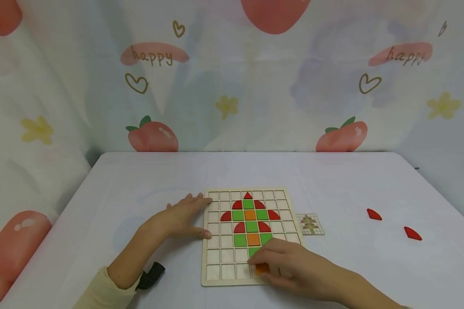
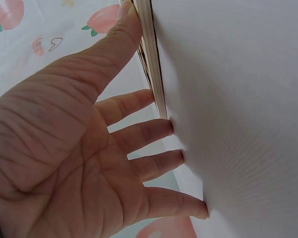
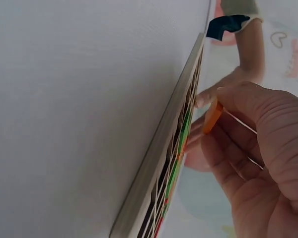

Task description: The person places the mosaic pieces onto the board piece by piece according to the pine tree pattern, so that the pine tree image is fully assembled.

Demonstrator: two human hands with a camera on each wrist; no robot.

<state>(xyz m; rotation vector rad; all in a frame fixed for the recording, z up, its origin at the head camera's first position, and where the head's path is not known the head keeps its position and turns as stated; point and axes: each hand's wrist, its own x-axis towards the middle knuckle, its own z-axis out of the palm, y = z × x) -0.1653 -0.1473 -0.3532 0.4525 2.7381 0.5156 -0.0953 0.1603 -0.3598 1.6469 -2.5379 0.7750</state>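
A wooden grid board [image 1: 213, 271] lies on the table, with red, green and orange pieces set in a tree shape in its squares. My right hand [image 1: 294, 268] pinches an orange square tile [image 1: 262, 269] over the board's near rows. In the right wrist view that orange tile [image 3: 213, 117] is between thumb and fingertips, just off the board's face. My left hand [image 1: 179, 219] rests at the board's left edge, fingers spread. Its thumb [image 2: 126, 27] touches the board's edge [image 2: 154, 54] in the left wrist view. Part of the board is hidden under my right hand.
A small pattern card [image 1: 310, 224] showing a coloured tree lies against the board's right side. Two red curved pieces, one red piece [image 1: 374, 214] and another red piece [image 1: 413, 233], lie farther right on the white table [image 1: 352, 180]. A printed curtain [image 1: 255, 86] hangs behind.
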